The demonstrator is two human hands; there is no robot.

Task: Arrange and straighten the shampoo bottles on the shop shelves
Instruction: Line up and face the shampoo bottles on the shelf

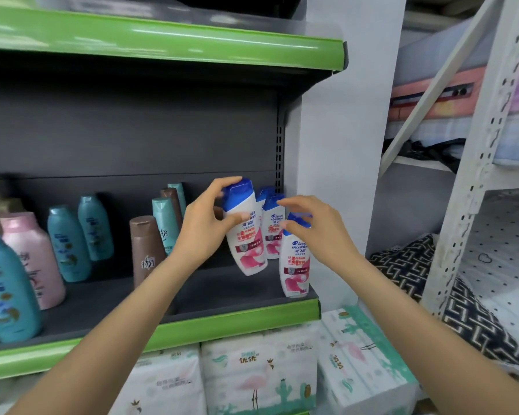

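Note:
My left hand grips a white shampoo bottle with a blue cap and pink label, lifted off the shelf and tilted to the left. My right hand curls round the blue cap of a matching bottle that stands upright at the shelf's front right corner. Two more matching bottles stand behind, near the back right. To the left stand brown bottles, teal bottles and a pink bottle.
The dark shelf has a green front edge, and another green-edged shelf hangs above. Packs of tissue sit below. A white metal rack with patterned bedding stands to the right.

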